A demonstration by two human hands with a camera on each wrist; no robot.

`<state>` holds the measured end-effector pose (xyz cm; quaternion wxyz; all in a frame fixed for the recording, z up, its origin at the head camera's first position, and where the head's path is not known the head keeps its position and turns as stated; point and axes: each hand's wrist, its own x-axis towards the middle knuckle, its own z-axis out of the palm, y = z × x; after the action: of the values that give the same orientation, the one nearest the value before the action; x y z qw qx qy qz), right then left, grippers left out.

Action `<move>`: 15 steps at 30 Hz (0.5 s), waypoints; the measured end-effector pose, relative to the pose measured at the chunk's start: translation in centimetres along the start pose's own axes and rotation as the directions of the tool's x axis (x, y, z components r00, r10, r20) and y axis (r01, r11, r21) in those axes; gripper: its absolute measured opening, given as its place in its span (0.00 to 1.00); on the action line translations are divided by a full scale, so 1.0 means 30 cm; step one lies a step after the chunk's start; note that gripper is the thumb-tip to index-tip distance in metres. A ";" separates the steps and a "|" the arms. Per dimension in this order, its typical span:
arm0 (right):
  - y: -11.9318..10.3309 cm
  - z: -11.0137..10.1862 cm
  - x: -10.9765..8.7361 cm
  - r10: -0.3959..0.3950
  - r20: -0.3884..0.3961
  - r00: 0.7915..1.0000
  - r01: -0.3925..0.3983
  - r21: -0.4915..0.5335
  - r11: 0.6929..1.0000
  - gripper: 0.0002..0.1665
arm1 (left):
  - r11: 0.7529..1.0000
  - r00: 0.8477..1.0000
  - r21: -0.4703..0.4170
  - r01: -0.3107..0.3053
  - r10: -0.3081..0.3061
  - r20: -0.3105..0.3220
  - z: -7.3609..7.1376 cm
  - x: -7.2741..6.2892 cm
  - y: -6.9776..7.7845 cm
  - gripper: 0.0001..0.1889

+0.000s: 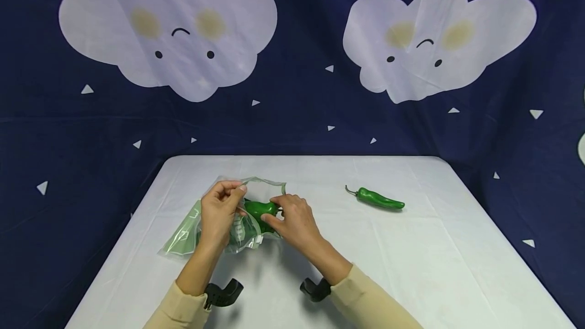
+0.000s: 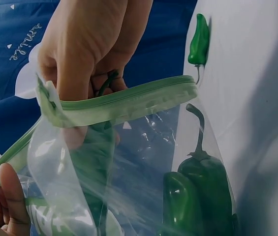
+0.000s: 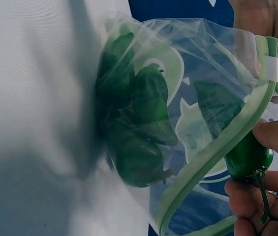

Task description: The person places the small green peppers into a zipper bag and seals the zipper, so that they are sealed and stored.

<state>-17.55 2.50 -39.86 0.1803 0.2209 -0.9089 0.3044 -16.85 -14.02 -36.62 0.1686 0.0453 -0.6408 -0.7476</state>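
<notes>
My left hand [image 1: 219,213] pinches the rim of a clear zip bag [image 3: 212,135] with green print and a green-edged mouth, which hangs open. In the right wrist view my right hand [image 3: 271,196] grips a green pepper [image 3: 249,155] near its stem. The pepper's tip reaches through the mouth into the bag, while its stem end stays outside among the fingers. Several other green peppers [image 3: 139,157] lie at the bottom of the bag, seen through the plastic. The bag's base rests on the white table.
One long green pepper [image 1: 378,199] with a curved stem lies on the white tablecloth [image 1: 434,268], to the right of the bag. Behind the table hangs a dark blue cloth [image 1: 301,116] printed with white clouds and triangles.
</notes>
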 end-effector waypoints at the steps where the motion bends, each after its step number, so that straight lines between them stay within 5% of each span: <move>1: -0.003 0.003 0.003 -0.001 -0.001 1.000 0.001 -0.002 1.000 0.23 | 1.000 1.000 0.003 0.000 0.000 0.001 -0.001 -0.001 0.000 0.05; 15: -0.036 0.035 0.028 -0.014 0.020 1.000 0.016 -0.098 0.995 0.23 | 1.000 1.000 0.011 -0.011 0.011 0.015 -0.007 -0.005 -0.001 0.06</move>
<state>-17.91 0.81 -39.76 0.1844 0.2215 -0.9228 0.2557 -16.66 -14.17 -36.70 0.1675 0.0371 -0.6466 -0.7433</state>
